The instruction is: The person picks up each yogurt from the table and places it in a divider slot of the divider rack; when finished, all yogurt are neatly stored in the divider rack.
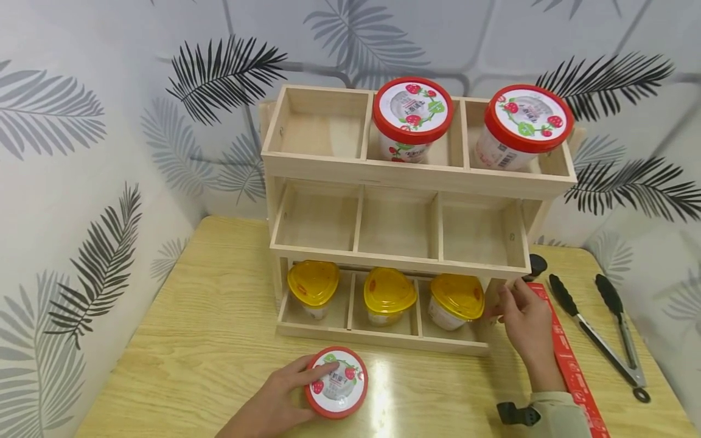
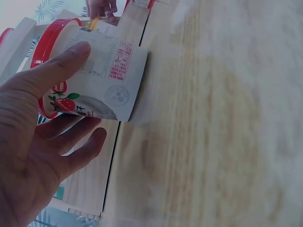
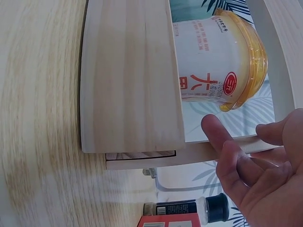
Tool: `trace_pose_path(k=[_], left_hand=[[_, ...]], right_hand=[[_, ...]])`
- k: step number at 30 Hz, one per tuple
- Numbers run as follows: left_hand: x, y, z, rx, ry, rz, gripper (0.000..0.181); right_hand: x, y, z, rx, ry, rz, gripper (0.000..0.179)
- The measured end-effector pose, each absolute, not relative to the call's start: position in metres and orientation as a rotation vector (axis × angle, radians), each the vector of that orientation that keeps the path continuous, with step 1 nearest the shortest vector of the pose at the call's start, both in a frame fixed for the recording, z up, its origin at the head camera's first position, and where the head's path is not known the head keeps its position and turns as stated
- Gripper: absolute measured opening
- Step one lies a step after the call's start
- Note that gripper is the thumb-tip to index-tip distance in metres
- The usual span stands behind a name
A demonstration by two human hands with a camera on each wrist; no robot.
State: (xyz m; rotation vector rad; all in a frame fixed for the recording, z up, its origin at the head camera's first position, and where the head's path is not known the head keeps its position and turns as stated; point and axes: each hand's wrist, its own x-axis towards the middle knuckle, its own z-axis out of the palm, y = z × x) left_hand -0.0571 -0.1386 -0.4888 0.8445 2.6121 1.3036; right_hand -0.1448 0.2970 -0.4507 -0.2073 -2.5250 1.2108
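My left hand (image 1: 276, 398) grips a white paper tub (image 2: 106, 66) with a red-rimmed, strawberry-printed lid (image 1: 336, 382), in front of the shelf. In the left wrist view the thumb lies along one side and the fingers curl under the other. At the lower right of the three-tier wooden shelf (image 1: 405, 258), my right hand (image 1: 527, 328) holds the side upright (image 3: 199, 153) between thumb and fingers. Beside those fingers, in the bottom right compartment, stands a yellow-lidded cup (image 3: 208, 61).
Two more red-lidded tubs (image 1: 413, 112) stand in the top tier's middle and right compartments. Yellow-lidded cups (image 1: 389, 292) fill the bottom tier. To the right lie black-tipped tongs (image 1: 602, 347) and a red strip (image 1: 572, 371); a black-capped bottle (image 3: 184, 208) is behind.
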Motion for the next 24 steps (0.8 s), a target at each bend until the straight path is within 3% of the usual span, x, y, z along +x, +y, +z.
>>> trace_pose_path(k=[7,14,24], left_hand=[[-0.063,-0.146,-0.46,0.878,2.684,1.345,0.071],[-0.081,-0.159,-0.382,1.054,2.878,1.309,0.084],[-0.123,-0.165,-0.276,1.415,3.022,1.262,0.088]], right_hand=[[-0.146,0.297,-0.45,-0.205,-2.521,1.218,0.037],[-0.143,0.296,-0.45,-0.228,-2.518,1.227,0.04],[-0.143,0.297,-0.447,-0.242,-2.532,1.277,0.044]])
